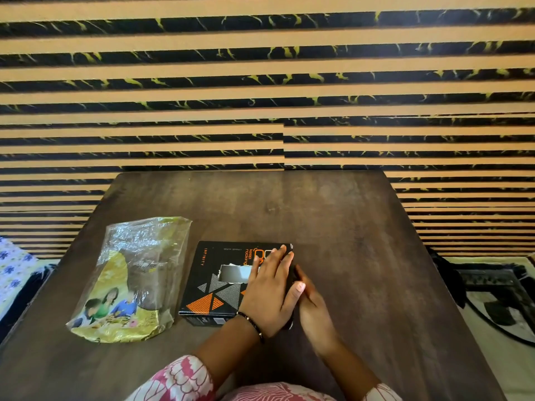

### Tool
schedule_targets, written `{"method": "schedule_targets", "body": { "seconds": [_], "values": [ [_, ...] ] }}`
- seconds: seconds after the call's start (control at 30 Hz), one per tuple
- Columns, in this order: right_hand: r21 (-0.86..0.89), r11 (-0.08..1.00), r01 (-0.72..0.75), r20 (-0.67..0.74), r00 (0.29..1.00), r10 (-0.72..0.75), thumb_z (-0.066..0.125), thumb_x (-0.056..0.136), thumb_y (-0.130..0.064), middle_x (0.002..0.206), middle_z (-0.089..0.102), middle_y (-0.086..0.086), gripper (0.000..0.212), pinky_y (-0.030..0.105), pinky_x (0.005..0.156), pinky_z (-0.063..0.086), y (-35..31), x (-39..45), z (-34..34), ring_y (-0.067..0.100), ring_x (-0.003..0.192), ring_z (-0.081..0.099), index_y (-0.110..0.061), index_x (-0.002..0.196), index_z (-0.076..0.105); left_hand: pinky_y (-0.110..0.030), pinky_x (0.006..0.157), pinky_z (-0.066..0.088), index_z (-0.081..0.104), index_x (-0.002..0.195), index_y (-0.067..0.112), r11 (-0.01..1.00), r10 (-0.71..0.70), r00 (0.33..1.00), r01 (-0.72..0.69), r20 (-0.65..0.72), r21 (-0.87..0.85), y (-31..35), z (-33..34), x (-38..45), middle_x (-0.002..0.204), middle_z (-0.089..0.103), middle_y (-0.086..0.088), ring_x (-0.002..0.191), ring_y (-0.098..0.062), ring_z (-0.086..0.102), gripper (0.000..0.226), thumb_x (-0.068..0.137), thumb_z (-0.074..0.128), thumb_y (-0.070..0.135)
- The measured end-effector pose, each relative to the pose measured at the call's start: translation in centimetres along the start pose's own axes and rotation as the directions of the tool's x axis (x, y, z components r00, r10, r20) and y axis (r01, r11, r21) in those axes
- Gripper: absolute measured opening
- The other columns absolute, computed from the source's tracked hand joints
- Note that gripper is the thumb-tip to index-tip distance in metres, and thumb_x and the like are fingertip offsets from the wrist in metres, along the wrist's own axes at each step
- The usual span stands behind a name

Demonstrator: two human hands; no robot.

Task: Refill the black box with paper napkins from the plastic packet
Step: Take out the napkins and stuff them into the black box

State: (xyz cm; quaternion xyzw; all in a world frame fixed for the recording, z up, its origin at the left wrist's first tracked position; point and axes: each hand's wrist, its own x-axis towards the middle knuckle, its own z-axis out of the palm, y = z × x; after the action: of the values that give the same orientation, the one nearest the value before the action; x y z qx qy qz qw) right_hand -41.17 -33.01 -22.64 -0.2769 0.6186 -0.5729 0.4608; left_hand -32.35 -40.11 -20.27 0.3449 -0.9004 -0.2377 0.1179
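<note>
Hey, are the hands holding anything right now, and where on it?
Yes, the black box. The left hand lies flat on the right part of its top; the right hand presses against its right side. The plastic packet is untouched.

Only one camera is looking on, riding on the person's head and pointing forward and down across the desk (318,215). It is sitting close over the near edge, taking in both hands at the bottom of the view, the whole desktop beyond them, and the striped wall (260,82) behind, its wide lens bending the edges.
</note>
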Motion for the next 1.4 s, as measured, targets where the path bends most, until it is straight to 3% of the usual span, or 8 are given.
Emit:
{"method": "schedule_targets", "body": {
  "seconds": [0.07,0.13,0.27,0.43,0.6,0.8,0.93,1.4],
  "values": [
    [-0.176,0.983,0.044,-0.059,0.997,-0.055,0.039,0.097,-0.009,0.144,0.041,0.003,0.045,0.002,0.092,0.035,-0.6,0.2,0.2,0.009,0.128,0.041,-0.013,0.142,0.033,-0.034,0.119,0.005,0.020,0.144,0.018,0.995,0.014,0.999,-0.019,-0.047,-0.099,-0.2,-0.8,-0.4,0.156,0.012,0.001,0.143,-0.011,0.007,0.087,0.080,-0.003,0.071],
    [-0.431,0.895,0.116,-0.058,0.986,-0.156,0.041,0.097,-0.016,0.150,0.035,0.000,0.047,0.016,0.108,0.026,-0.9,0.6,0.6,0.009,0.135,0.033,-0.018,0.143,0.030,-0.034,0.118,0.007,0.023,0.143,0.017,0.995,0.012,0.995,-0.022,-0.097,-0.100,-1.1,-2.2,-1.0,0.155,0.016,0.001,0.143,-0.011,0.009,0.081,0.083,0.002,0.067],
    [-0.836,0.510,0.201,0.033,0.947,-0.318,0.024,0.094,-0.038,0.155,0.020,0.004,0.057,0.025,0.114,0.008,-1.3,0.8,3.2,0.014,0.143,0.016,-0.011,0.145,0.024,-0.037,0.117,0.008,0.033,0.139,0.016,0.997,-0.012,0.982,0.025,-0.187,0.070,-5.4,-4.4,-2.5,0.152,0.026,-0.003,0.141,-0.015,0.017,0.073,0.088,0.007,0.061],
    [-0.982,0.155,0.104,0.062,0.964,-0.258,0.002,0.092,-0.050,0.147,0.040,0.009,0.071,0.041,0.117,0.013,-0.3,1.0,6.1,0.022,0.137,0.035,-0.009,0.140,0.035,-0.046,0.115,0.010,0.032,0.139,0.016,0.973,-0.076,0.992,0.097,-0.105,0.211,-10.3,-4.7,-4.3,0.153,0.024,-0.003,0.142,-0.016,0.013,0.071,0.090,0.007,0.060],
    [-0.992,0.109,0.062,0.039,0.978,-0.207,0.005,0.093,-0.049,0.146,0.043,0.008,0.069,0.034,0.112,0.000,-1.3,3.4,6.5,0.019,0.135,0.036,-0.010,0.138,0.039,-0.043,0.117,0.015,0.029,0.140,0.016,0.974,-0.086,0.992,0.103,-0.094,0.202,-11.8,-4.7,-2.5,0.152,0.026,-0.002,0.141,-0.015,0.014,0.063,0.091,0.018,0.054],
    [-0.996,0.056,0.062,0.045,0.964,-0.262,0.030,0.088,-0.043,0.146,0.043,0.006,0.060,0.037,0.112,0.013,-3.2,10.8,7.3,0.019,0.136,0.038,-0.011,0.138,0.041,-0.045,0.114,0.019,0.030,0.140,0.014,0.974,-0.093,0.989,0.115,-0.114,0.197,-15.0,-5.8,4.4,0.152,0.028,-0.005,0.141,-0.018,0.017,0.062,0.088,0.029,0.048],
    [-0.998,0.014,0.067,0.060,0.955,-0.290,0.029,0.088,-0.042,0.146,0.042,0.007,0.061,0.042,0.113,0.024,-4.9,17.3,8.1,0.020,0.136,0.037,-0.010,0.139,0.039,-0.044,0.116,0.015,0.025,0.143,0.015,0.973,-0.106,0.988,0.126,-0.111,0.192,-17.5,-6.9,10.5,0.154,0.022,-0.004,0.143,-0.019,0.012,0.066,0.086,0.025,0.049],
    [-0.993,0.061,0.097,0.070,0.937,-0.342,0.015,0.084,-0.051,0.156,0.023,0.000,0.071,0.037,0.117,0.009,-8.1,31.6,7.5,0.014,0.144,0.016,-0.017,0.146,0.021,-0.044,0.118,0.015,0.021,0.144,0.016,0.981,-0.082,0.990,0.101,-0.119,0.165,-22.4,-8.6,24.6,0.155,0.018,-0.002,0.144,-0.019,0.008,0.072,0.082,0.016,0.052]
  ]
}}
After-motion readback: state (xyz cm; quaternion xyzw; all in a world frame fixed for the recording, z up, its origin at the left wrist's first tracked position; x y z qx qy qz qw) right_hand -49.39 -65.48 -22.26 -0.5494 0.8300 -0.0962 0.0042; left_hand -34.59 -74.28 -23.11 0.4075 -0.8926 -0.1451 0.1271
